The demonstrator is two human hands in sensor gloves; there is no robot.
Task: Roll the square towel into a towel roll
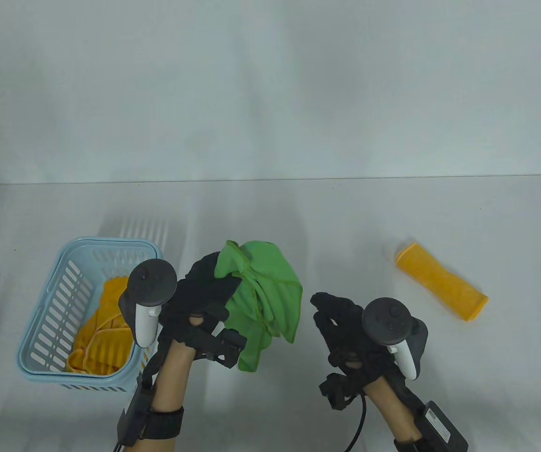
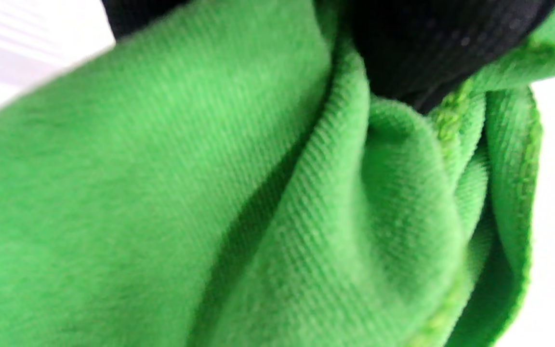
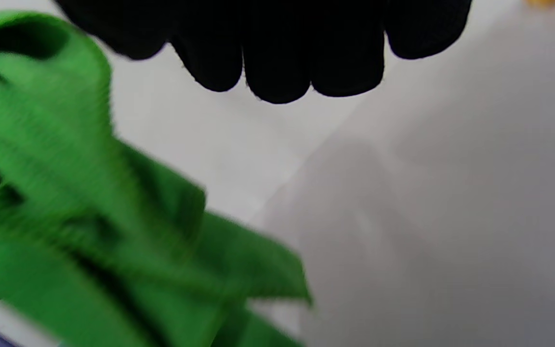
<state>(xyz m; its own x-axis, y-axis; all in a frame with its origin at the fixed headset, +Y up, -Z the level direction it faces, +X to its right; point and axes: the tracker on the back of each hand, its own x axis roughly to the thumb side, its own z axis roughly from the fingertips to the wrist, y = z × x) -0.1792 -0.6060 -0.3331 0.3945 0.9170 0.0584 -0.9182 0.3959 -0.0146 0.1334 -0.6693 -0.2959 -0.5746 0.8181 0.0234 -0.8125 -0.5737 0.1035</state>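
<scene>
Nearest the bottom edge of the table view, both forearms enter with black straps and cabled sensor boxes at the wrists. Left hand (image 1: 199, 301), in a black sensor glove with a tracker on its back, holds the green towel (image 1: 263, 301) bunched up and lifted above the white table (image 1: 298, 216); the cloth hangs crumpled from the fingers, a loose end drooping toward the wrist. Left wrist view: green fabric fills almost the whole picture, with gloved fingers (image 2: 417, 53) curled into the folds at the top, gripping the cloth near a stitched hem. Right hand (image 1: 345, 329) is just right of the towel and apart from it, holding nothing; its fingers appear loosely curled and close together. Right wrist view: the right fingertips (image 3: 277, 62) hang side by side at the top edge over bare table, with the green towel blurred at the left, not touched by them. Left of the left hand, a light blue slotted basket (image 1: 49, 325) sits on the table with crumpled yellow cloths (image 1: 100, 334) inside. Farther out on the right side, well apart from both hands, a yellow towel roll (image 1: 442, 281) lies on the table at a slant. Beyond the table edge is a plain pale wall (image 1: 270, 84).
</scene>
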